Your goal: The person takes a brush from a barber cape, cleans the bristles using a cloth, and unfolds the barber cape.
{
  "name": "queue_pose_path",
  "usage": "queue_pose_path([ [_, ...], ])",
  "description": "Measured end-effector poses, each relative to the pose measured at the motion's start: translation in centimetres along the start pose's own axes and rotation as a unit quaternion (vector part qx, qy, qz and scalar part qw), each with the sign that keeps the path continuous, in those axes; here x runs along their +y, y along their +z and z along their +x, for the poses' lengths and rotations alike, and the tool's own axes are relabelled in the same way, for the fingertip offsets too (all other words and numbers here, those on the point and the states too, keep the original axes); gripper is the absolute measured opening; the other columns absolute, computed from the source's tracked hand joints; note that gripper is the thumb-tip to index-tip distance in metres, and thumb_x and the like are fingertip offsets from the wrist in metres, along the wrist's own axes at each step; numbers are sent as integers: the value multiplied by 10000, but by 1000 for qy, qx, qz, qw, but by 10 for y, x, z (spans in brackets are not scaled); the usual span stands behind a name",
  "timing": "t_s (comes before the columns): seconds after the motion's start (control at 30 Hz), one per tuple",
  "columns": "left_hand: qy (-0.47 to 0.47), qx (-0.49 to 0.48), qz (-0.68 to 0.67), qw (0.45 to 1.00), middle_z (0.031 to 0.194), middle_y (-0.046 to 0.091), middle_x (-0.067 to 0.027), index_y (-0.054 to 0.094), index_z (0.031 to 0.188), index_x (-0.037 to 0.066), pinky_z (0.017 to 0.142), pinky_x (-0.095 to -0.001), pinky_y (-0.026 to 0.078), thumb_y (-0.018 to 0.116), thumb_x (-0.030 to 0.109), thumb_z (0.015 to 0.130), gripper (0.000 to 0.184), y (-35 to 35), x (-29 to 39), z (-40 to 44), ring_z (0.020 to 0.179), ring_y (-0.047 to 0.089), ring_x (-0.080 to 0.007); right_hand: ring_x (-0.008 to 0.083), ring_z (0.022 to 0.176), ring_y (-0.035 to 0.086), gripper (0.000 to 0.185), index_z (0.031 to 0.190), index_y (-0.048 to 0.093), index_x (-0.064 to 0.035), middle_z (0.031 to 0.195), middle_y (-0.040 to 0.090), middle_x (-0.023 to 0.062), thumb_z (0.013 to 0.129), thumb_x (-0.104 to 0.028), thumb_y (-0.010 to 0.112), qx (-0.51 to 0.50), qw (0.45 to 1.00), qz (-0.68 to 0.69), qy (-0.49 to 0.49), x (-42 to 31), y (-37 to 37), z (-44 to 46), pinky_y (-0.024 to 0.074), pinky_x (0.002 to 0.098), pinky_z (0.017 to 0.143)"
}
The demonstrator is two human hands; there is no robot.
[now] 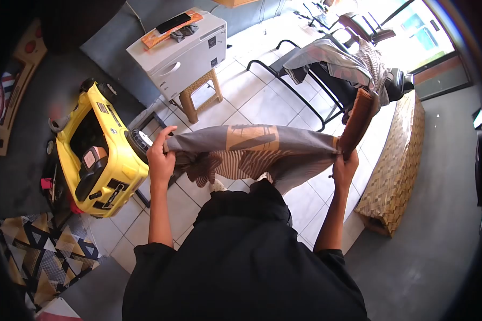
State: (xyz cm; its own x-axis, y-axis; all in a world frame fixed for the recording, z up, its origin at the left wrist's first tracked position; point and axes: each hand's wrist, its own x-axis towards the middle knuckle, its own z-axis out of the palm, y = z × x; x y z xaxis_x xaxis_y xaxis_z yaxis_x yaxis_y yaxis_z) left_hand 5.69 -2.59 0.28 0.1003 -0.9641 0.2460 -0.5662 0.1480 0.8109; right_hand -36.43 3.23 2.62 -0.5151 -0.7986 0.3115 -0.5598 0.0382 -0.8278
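Observation:
A grey cloth (305, 140) with an orange printed patch and brown striped folds is stretched sideways in front of my body. My left hand (160, 155) is closed on its left end, thumb and fingers at the edge. At the other end my right hand (345, 168) grips the cloth's corner. A brush (357, 120) with long brown bristles rises from the right hand, held together with the cloth; its handle is mostly hidden. Below the stretched edge the rest of the cloth hangs down over the tiled floor.
A yellow toy car (110, 155) stands at the left. Ahead, a white cabinet (182, 53) on a woven stool (201, 96) bears a phone. A black chair (326, 75) draped with cloths is ahead right. A long woven box (393, 171) lies at the right.

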Motion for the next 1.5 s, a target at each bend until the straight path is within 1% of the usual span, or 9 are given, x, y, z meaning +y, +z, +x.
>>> queue_pose_path([
  [0.03, 13, 3, 11, 1000, 878, 613, -106, 603, 1014, 54, 711, -296, 463, 504, -126, 667, 404, 2, -7, -3, 771, 594, -230, 143, 836, 596, 204, 1017, 595, 34, 889, 636, 79, 863, -68, 508, -45, 998, 39, -4, 8, -1, 4, 456, 277, 757],
  [0.2, -45, 7, -11, 999, 770, 627, -72, 619, 935, 21, 638, -268, 476, 513, -110, 701, 289, 11, -28, -12, 684, 593, -120, 159, 775, 584, 323, 1015, 576, 27, 867, 619, 75, 707, -39, 651, -223, 967, 103, 72, -11, -11, 12, 462, 292, 719],
  [0.33, -56, -18, -98, 993, 714, 601, -16, 620, 945, 30, 573, -221, 451, 560, -79, 714, 262, 16, -25, -5, 622, 529, -62, 192, 672, 557, 414, 1018, 561, 11, 776, 588, 72, 627, -20, 694, -228, 965, -80, -100, -3, -19, 26, 458, 300, 631],
  [0.43, -81, -137, -54, 986, 737, 615, -20, 617, 967, 50, 581, -206, 450, 567, -92, 695, 311, 10, -3, 2, 656, 543, -50, 175, 679, 557, 377, 1025, 558, 2, 771, 581, 93, 663, 7, 661, -196, 977, -71, -39, 9, -27, 39, 455, 286, 625],
  [0.6, -31, -238, -1, 971, 806, 637, -78, 624, 976, 100, 647, -288, 472, 835, 249, 559, 490, 16, 29, 6, 686, 591, -158, 198, 684, 634, 314, 1071, 526, -1, 753, 621, 133, 760, 44, 541, -89, 986, -126, -64, 3, -44, 56, 476, 312, 633],
  [0.9, -32, -267, -21, 963, 768, 596, -82, 612, 935, 59, 606, -253, 458, 609, 54, 678, 258, 25, 77, 11, 651, 575, -144, 165, 768, 556, 188, 967, 576, 26, 836, 556, 74, 782, 49, 606, 99, 971, -117, -185, 12, -52, 82, 479, 241, 625],
  [1.07, 46, -98, 74, 991, 796, 564, -88, 601, 953, 39, 626, -260, 457, 507, -71, 718, 276, 40, 70, 10, 673, 566, -194, 98, 706, 550, 140, 971, 595, 21, 794, 608, 87, 837, -21, 594, 59, 996, -43, -54, 27, -60, 86, 463, 240, 651],
  [1.23, 78, 99, 83, 988, 858, 597, -106, 601, 945, 25, 706, -296, 471, 531, -66, 795, 189, 54, 75, 8, 780, 601, -242, 128, 877, 580, 231, 1082, 555, 68, 970, 625, 99, 897, -70, 558, 71, 995, 35, -54, 32, -48, 89, 453, 251, 783],
  [1.5, 64, 176, 121, 975, 883, 610, -119, 562, 848, 3, 725, -324, 474, 576, -71, 785, 98, 67, 66, -4, 805, 599, -262, 147, 883, 591, 242, 1125, 523, 54, 978, 624, 115, 909, -55, 499, 2, 997, 31, -66, 46, -48, 94, 454, 266, 795],
])
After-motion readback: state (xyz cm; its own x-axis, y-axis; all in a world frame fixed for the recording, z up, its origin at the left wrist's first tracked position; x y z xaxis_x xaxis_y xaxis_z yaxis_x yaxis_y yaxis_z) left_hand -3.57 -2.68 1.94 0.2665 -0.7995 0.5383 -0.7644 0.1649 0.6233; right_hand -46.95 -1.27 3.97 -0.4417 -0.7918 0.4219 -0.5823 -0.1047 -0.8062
